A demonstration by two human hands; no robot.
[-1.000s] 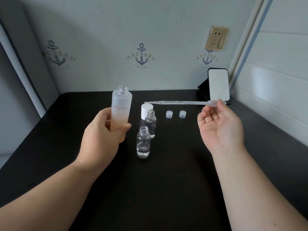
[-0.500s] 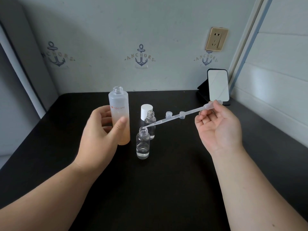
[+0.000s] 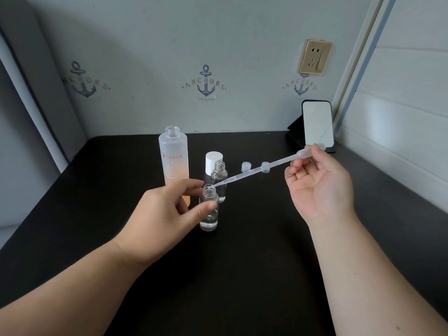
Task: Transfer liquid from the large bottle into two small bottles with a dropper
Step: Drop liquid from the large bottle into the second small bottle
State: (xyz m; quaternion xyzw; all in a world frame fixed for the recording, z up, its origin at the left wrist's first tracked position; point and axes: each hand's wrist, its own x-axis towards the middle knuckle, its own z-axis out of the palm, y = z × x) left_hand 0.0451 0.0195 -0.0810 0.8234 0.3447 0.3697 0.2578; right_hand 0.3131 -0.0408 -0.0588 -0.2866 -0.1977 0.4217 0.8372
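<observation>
Left hand (image 3: 167, 209) pinching near small bottle (image 3: 209, 209), right hand (image 3: 317, 187) pinching dropper (image 3: 257, 170) bulb; shallow slant risking drips outside the neck, or tipping

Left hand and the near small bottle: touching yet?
Touching. The head view shows the left hand's thumb tip lying against the side of the near small bottle and a fingertip at its neck, while the dropper tip sits at its mouth.

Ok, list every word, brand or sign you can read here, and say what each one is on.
"mpcare": on the large bottle, in orange, after a small mark too small to make out.
"ANCHORS": on the middle anchor motif of the wallpaper.
"ANCHORS": on the left anchor motif, fainter.
"ANCHORS": on the right anchor motif, partly under the wall socket.
The small bottles show no lettering.
</observation>
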